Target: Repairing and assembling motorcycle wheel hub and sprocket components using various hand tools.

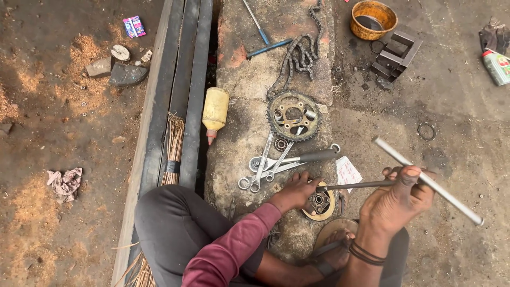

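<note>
My left hand (295,190) rests on a round metal hub part (320,202) on the stone slab (249,79), gripping the near end of a thin dark rod (357,185) that points into it. My right hand (399,199) is raised to the right and holds a long silver metal rod (425,179) slanting from upper left to lower right. Just above the left hand lie several wrenches (271,165) and a screwdriver-like tool with a dark handle (313,156). A toothed sprocket (292,116) with a chain (302,53) lies farther up the slab.
A yellow plastic bottle (214,110) lies beside the slab's left edge, next to dark metal rails (183,79) and a straw broom (172,149). A rusty bowl (373,19), a metal bracket (394,56), a green-and-white bottle (497,66) and a metal ring (425,131) sit on the dirty floor at right.
</note>
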